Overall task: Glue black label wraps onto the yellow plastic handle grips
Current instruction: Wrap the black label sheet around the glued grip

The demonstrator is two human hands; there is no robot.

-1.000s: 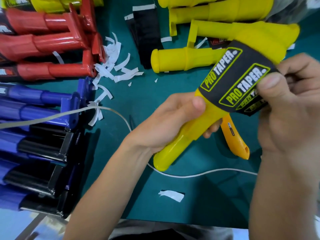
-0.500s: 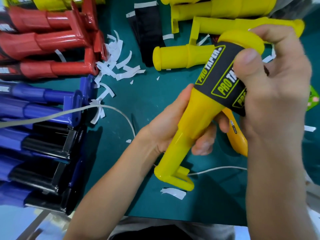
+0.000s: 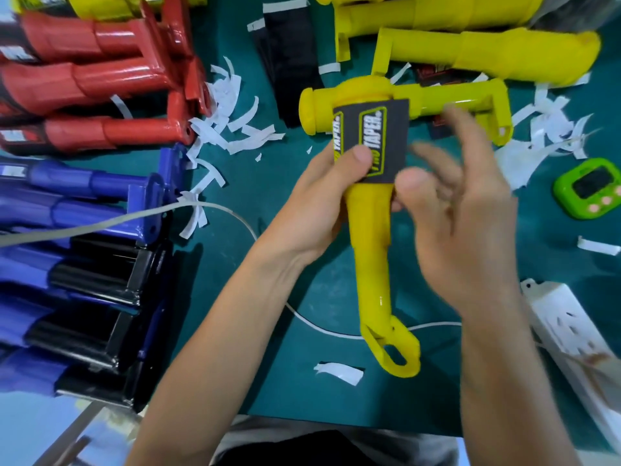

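Observation:
My left hand [image 3: 312, 210] grips a yellow handle grip [image 3: 369, 250] upright in the middle, loop end toward me. A black "PRO TAPER" label wrap [image 3: 386, 129] sits around its upper part, and my left thumb presses on the label. My right hand [image 3: 463, 223] is just right of the grip, blurred, with its fingers spread and holding nothing; its thumb is close to the label's lower edge. More yellow grips [image 3: 470, 52] lie at the back, one [image 3: 447, 99] right behind the held one. A stack of black labels [image 3: 289, 62] lies at the back centre.
Red grips [image 3: 100, 82] and blue and black grips [image 3: 67, 203] fill the left side. White backing strips [image 3: 232, 112] litter the green mat. A green timer [image 3: 588, 188] and a white power strip [image 3: 571, 341] lie at the right. A white cable [image 3: 100, 225] crosses the mat.
The grip has swung from slanted to upright, loop end toward me. My right hand has let go of the label and opened beside it; my left thumb now presses the label.

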